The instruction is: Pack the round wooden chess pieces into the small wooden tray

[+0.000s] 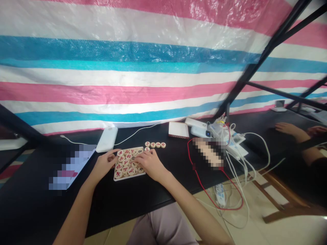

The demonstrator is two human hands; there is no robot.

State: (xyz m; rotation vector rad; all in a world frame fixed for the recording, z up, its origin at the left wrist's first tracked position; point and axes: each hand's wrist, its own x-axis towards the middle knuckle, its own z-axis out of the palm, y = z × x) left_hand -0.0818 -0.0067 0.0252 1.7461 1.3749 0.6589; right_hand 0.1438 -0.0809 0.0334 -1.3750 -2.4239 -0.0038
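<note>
A shallow white box lies on the black table, filled with rows of round Chinese chess pieces marked with red or dark characters. My left hand is at the box's left side, its fingers curled on the edge. Over the right part of the box is my right hand, its fingers bent down and closed on a piece; the hand partly hides what is under the fingertips. Just behind the box, several loose pieces stand in a short row, and another piece is in front of them.
A white box lid stands behind on the right. Left are a white power bank and a pixelated flat item. Tangled cables, a red cord and a pixelated object occupy the right. Another person's hand rests farther right.
</note>
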